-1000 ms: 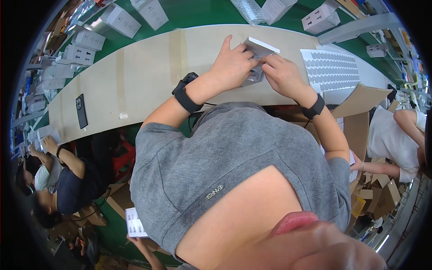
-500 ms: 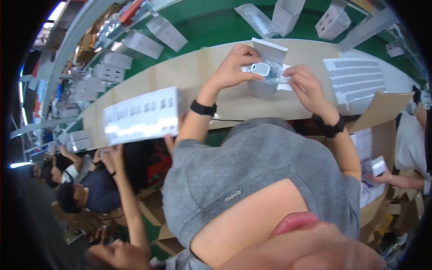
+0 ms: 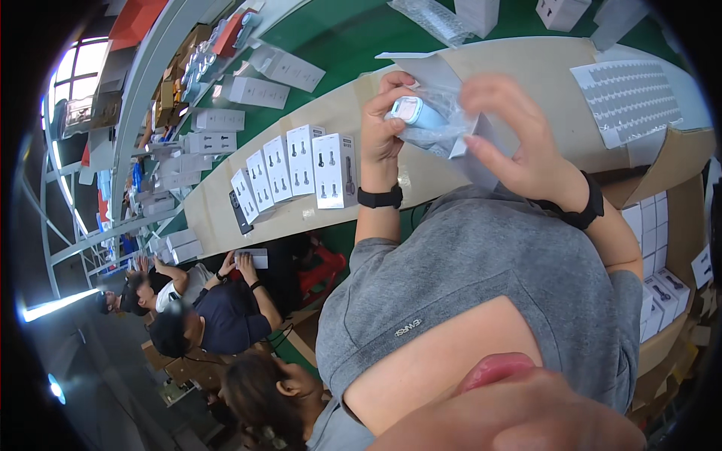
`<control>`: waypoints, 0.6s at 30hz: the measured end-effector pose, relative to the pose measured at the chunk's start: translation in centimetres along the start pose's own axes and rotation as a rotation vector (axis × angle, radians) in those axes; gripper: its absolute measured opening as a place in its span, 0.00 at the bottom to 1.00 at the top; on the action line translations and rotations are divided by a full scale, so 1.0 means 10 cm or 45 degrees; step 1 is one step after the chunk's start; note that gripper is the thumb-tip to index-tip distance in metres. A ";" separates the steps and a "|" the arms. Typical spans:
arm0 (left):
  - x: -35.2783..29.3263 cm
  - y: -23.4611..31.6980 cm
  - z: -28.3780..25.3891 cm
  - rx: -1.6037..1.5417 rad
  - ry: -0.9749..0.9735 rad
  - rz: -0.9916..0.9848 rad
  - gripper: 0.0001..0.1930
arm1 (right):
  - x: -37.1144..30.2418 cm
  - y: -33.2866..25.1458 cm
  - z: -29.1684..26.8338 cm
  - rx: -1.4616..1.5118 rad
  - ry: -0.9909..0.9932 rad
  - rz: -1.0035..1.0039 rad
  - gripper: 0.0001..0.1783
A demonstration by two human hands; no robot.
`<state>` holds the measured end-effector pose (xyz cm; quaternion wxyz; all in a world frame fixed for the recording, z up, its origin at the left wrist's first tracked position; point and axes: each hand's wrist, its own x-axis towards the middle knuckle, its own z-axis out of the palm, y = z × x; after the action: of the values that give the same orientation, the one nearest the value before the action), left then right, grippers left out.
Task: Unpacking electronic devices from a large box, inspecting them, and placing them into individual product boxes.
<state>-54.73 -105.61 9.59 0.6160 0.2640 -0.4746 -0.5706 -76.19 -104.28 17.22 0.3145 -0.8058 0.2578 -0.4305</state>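
Note:
My left hand (image 3: 382, 124) is closed around a light-blue handheld device (image 3: 427, 116) with rounded edges and a pale end face. Clear plastic wrap (image 3: 450, 124) bunches around the device, right at the mouth of a white carton (image 3: 436, 71) with its flap raised. To the right of the carton, my right hand (image 3: 519, 131) is lifted, thumb and fingers apart and smeared by motion, with nothing visible in it. The lower part of the carton is partly hidden behind this hand.
White printed cartons (image 3: 335, 171) stand in a row on the tan table (image 3: 338, 101). A sheet of grey stickers (image 3: 628, 101) lies at the right, near a brown box (image 3: 681, 177) of white cartons. Bubble wrap (image 3: 432, 21) sits at the back. Co-workers (image 3: 233, 316) are at the left.
My right hand has come away from the plastic and spread its fingers. The view has shifted. The block of cartons at left now stands as separate cartons, and a co-worker's hands have left it.

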 end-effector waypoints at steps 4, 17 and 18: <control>0.08 0.09 0.17 0.603 0.056 0.146 0.19 | 0.01 0.24 0.08 -0.090 0.200 0.147 0.49; 0.46 0.29 -0.19 1.202 0.502 0.716 0.18 | 0.56 1.01 0.42 0.557 0.041 0.299 0.57; 0.54 0.31 -0.27 1.136 0.615 0.721 0.18 | 0.60 1.04 0.44 0.714 0.089 0.321 0.56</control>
<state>-51.46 -110.69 12.68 0.6646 0.4836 -0.5672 -0.0521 -70.98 -114.09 10.96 0.5665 -0.6339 0.2376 -0.4699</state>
